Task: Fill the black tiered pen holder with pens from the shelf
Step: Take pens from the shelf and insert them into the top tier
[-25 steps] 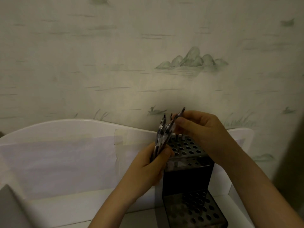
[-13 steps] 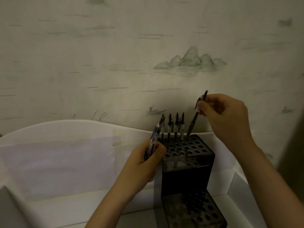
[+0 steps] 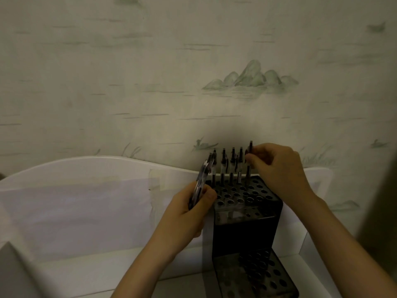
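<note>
The black tiered pen holder (image 3: 245, 231) stands on the white shelf, with an upper perforated tier and a lower one (image 3: 257, 278) nearer to me. Several pens (image 3: 227, 166) stand upright in the back row of the upper tier. My right hand (image 3: 277, 168) pinches the top of one pen (image 3: 249, 160), which stands in a back-row hole at the right end of that row. My left hand (image 3: 189, 209) grips a bundle of several pens (image 3: 204, 179) just left of the holder, their tops pointing up and to the right.
A white shelf back panel (image 3: 86, 190) with a curved top edge runs behind the holder, against a wall with pale green landscape wallpaper. The white shelf surface (image 3: 86, 274) stretches to the left. A dark vertical edge (image 3: 382, 190) borders the right side.
My right hand has come down and left, lowering its pen from above the holder into a back-row hole. My left hand with the bundle has stayed about where it was.
</note>
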Demonstrator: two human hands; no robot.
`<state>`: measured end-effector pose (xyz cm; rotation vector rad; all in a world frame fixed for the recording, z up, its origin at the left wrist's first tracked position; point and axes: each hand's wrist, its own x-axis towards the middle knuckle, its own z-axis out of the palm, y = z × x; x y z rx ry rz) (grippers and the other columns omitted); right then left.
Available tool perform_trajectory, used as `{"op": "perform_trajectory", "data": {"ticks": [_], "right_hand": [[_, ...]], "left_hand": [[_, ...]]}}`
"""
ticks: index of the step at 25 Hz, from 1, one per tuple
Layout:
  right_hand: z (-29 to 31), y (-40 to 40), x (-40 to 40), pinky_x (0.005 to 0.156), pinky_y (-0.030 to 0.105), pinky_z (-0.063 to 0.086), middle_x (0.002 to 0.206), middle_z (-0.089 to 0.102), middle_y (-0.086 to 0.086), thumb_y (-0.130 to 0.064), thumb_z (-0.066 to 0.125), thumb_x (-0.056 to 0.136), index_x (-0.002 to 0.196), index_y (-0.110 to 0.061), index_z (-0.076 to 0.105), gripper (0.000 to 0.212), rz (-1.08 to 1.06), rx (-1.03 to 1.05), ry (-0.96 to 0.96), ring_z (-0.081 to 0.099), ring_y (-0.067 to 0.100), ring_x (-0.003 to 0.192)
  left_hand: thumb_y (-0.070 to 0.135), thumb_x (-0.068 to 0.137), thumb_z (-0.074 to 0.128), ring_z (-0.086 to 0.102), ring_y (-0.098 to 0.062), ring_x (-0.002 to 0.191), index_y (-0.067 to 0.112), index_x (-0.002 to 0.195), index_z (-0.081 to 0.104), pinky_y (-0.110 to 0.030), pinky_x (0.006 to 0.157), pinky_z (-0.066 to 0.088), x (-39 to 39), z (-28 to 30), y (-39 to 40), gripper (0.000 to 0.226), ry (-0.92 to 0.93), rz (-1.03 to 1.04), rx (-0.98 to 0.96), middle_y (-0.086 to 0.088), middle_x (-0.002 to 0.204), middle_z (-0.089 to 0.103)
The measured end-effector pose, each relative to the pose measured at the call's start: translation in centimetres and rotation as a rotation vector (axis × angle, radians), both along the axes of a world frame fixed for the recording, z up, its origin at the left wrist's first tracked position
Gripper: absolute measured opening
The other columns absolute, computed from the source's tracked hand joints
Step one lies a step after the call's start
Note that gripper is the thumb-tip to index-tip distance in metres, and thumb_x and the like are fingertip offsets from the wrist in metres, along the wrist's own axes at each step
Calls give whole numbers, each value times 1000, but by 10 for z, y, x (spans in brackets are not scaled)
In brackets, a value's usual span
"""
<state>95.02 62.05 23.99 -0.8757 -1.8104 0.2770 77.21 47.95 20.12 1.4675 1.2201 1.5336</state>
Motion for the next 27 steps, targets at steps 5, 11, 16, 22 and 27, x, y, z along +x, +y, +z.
{"op": "perform_trajectory", "data": {"ticks": [5,11,16,22,27], "right_hand": [[-6,8,5,63,-1,44,70,65,-21,-25,77,82,97,-15,76,18,-13,-118,-49,63,-12,67],[-4,-6,10,68,0,45,80,68,-15,-23,77,82,108,-15,73,27,-55,-57,34,63,-7,71],[8,-35,4,70,17,56,78,74,-8,-24,77,80,98,-19,75,19,234,-51,167,70,7,74],[4,-49,-6,86,27,56,101,75,7,-17,66,82,109,-7,71,29,730,-373,137,71,21,98],[1,-50,-3,80,22,55,96,76,8,-20,67,80,102,-7,72,26,715,-438,183,72,22,93]], "left_hand": [[46,79,56,33,-13,44,-7,93,47,-21,40,30,2,1,0,55,2,-4,-5,-5,57,35],[28,95,55,33,-11,45,-6,92,46,-21,41,29,4,-3,1,35,5,-19,-38,-2,56,35],[21,97,52,33,-8,41,-9,93,44,-18,39,29,10,-3,3,32,2,-81,-54,3,53,35],[20,99,50,31,-8,38,-8,92,44,-16,38,29,19,-1,3,30,10,-130,-75,6,51,36],[25,98,51,32,-8,40,6,86,50,-17,39,29,19,0,2,23,21,-137,-68,6,52,36]]}}
